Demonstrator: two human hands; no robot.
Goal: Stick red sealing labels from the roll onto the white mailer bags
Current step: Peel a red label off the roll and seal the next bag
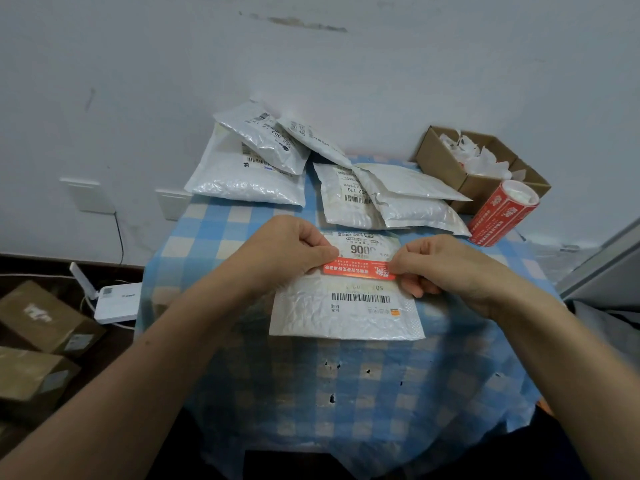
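Red label (359, 270): a long strip held crosswise over the middle of a white mailer bag (346, 320). It has white Chinese print, too small to read, and a larger white emblem near its right end. Cannot tell whether it is stuck down yet.

Left hand (287, 251) pinches the strip's left end between thumb and forefinger, other fingers curled. Right hand (446, 265) pinches the right end the same way.

The bag lies flat at table centre, near the person. Its shipping label is upside down to the camera:
- large digits above the strip reading "006" as seen
- below the strip, a faint "50", a barcode, and a small orange logo at the lower right

Blue-and-white checked tablecloth (346, 393), with small dark holes in its near part.

Far edge of the table, against the wall:
- left pile of white bags (242, 181), barcodes visible
- right pile (398, 202), one label showing "770"

Roll (502, 213) of red labels lies tilted at the far right, with white print. Just behind it is an open cardboard box (446, 164) holding crumpled white scraps (485, 162).

On the floor to the left are a white router (117, 301) and brown cartons (41, 323). Two wall sockets (88, 195) are set above them.
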